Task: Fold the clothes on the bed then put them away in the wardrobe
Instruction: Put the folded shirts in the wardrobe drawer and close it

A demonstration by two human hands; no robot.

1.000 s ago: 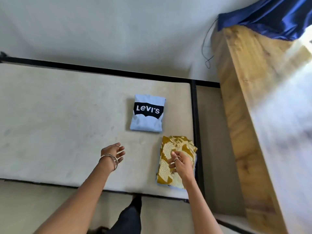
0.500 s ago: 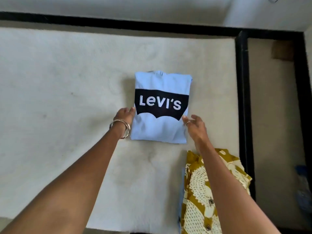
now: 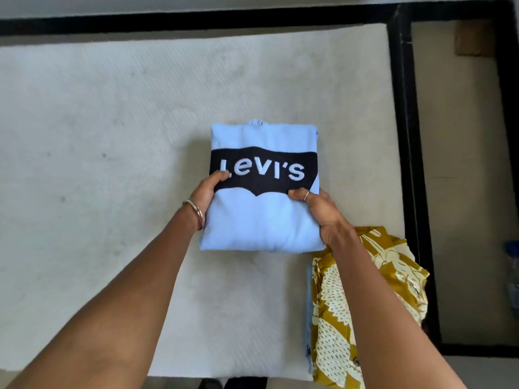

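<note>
A folded light-blue top (image 3: 261,220) with a black band and white lettering is held a little above the cream mattress (image 3: 98,136). My left hand (image 3: 206,190) grips its left edge, thumb on top over the black band. My right hand (image 3: 316,207) grips its right edge, thumb on top. A folded mustard and cream patterned garment (image 3: 393,276) lies on the mattress at the lower right, partly hidden by my right forearm.
A black bed frame (image 3: 404,136) runs along the far side and the right side of the mattress. Beyond it on the right is beige floor with a brown block (image 3: 474,37) and a blurred blue item (image 3: 512,265) at the edge of view.
Both hands moved from the patterned garment to the blue top, closed on its two sides and drew it nearer, its near edge now overlapping the patterned garment. The camera tilted down over the mattress.
</note>
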